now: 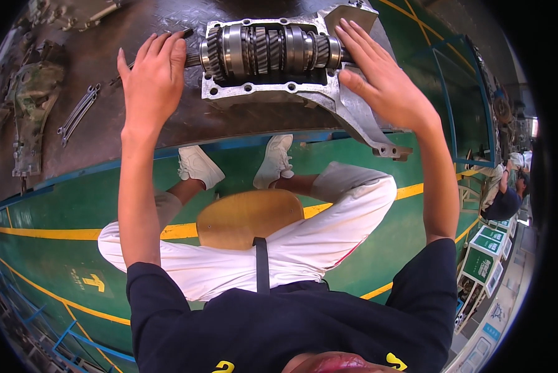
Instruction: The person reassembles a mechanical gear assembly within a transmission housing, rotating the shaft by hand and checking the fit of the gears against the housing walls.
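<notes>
Two bare hands rest on an opened gearbox on a dark metal workbench.

The left hand (pixel 153 81), fingers spread flat, touches the shaft end; the right hand (pixel 378 78), also open, lies on the gearbox (pixel 273 56) housing. Wrenches (pixel 79 112) lie left.

- The right hand (pixel 378 78) is covering the right end of the gear shaft (pixel 273 50), so where the shaft is ending inside the gearbox housing (pixel 291 93) is staying out of sight.
- The left hand (pixel 151 78) is lying over the shaft's left tip; whether the palm is pressing on it is impossible to tell.
- The housing's top edge is running off the frame's upper rim.
- The camouflage-coloured casing (pixel 33 93) at far left is bending into the dark fisheye border, its outline smearing.
- The spanners (pixel 79 112) are appearing too small to size.
- The person (pixel 506 186) at far right is showing only partly, blurred by the rim.
</notes>
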Motion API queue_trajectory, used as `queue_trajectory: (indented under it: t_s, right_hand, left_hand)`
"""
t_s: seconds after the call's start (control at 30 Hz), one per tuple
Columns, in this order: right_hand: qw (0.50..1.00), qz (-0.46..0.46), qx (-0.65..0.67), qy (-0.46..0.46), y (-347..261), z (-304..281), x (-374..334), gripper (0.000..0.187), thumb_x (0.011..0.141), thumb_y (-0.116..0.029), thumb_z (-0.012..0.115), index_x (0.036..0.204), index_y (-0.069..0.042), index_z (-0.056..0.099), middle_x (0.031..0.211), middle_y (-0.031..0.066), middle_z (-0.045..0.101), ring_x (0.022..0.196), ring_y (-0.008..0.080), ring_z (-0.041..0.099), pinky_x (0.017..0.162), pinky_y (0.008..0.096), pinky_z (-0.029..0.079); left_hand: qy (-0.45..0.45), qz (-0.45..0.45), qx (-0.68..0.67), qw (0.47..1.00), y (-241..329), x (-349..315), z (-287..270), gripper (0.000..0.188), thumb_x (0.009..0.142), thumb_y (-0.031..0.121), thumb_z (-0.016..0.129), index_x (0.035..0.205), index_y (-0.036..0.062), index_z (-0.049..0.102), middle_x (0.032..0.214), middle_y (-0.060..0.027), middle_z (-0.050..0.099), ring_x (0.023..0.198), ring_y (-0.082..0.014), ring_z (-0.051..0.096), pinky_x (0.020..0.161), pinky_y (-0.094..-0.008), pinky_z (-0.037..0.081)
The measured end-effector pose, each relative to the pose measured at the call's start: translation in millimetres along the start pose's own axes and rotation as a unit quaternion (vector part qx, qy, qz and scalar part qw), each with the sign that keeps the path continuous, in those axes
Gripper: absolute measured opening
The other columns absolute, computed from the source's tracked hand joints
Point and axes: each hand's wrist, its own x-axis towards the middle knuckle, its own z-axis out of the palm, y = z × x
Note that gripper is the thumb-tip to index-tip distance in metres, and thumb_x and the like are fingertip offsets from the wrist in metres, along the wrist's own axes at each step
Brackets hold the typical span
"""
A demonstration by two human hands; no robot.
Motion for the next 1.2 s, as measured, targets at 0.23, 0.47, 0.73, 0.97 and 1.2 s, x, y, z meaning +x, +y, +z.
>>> queue_trajectory:
  t_s: [0.23,0.47,0.73,0.97,1.2]
  right_hand:
    - [0.998,0.016,0.063,0.012,16.7,8.6,26.2,0.070,0.100,-0.059,0.033,0.150,-0.010,0.039,0.157,0.0182,0.032,0.147,0.0344,0.025,0.121,0.0485,0.014]
    - [0.986,0.030,0.147,0.076,8.2,-0.9,39.9,0.053,0.102,-0.043,0.036,0.122,0.004,0.048,0.119,0.0255,0.048,0.120,0.0411,0.046,0.105,0.0456,0.034]
    - [0.979,0.130,0.064,0.146,15.1,6.7,62.8,0.058,0.100,-0.046,0.040,0.128,0.005,0.044,0.124,0.0273,0.046,0.122,0.0427,0.044,0.106,0.0469,0.034]
    - [0.963,0.243,0.001,0.113,27.4,15.9,85.3,0.073,0.096,-0.054,0.044,0.142,0.003,0.040,0.153,0.0267,0.029,0.144,0.0414,0.025,0.116,0.0603,0.018]
    - [0.951,0.230,-0.121,0.170,38.7,43.9,92.6,0.062,0.099,-0.051,0.046,0.134,0.000,0.051,0.144,0.0232,0.045,0.133,0.0345,0.043,0.111,0.0521,0.033]
  left_hand:
    - [-0.060,-0.016,-0.039,0.997,-6.2,28.2,9.2,0.044,0.104,0.037,0.036,0.115,0.0081,0.067,0.120,-0.0091,0.067,0.120,-0.0292,0.057,0.107,-0.0628,0.031]
    - [-0.073,-0.012,-0.123,0.990,-20.2,52.1,26.9,0.043,0.101,0.038,0.040,0.111,0.0079,0.068,0.115,-0.0126,0.068,0.110,-0.0328,0.063,0.098,-0.0555,0.042]
    - [-0.065,-0.064,-0.082,0.992,-11.2,80.5,20.6,0.043,0.100,0.041,0.045,0.114,0.0074,0.067,0.114,-0.0171,0.066,0.107,-0.0393,0.060,0.091,-0.0453,0.047]
    - [-0.011,-0.029,0.003,1.000,-16.3,96.0,40.2,0.040,0.101,0.037,0.042,0.096,0.0050,0.065,0.097,-0.0176,0.069,0.093,-0.0410,0.064,0.083,-0.0506,0.048]
    - [0.009,-0.019,0.024,0.999,-14.6,92.7,46.3,0.039,0.101,0.036,0.042,0.093,0.0057,0.065,0.094,-0.0181,0.070,0.088,-0.0409,0.065,0.079,-0.0530,0.050]
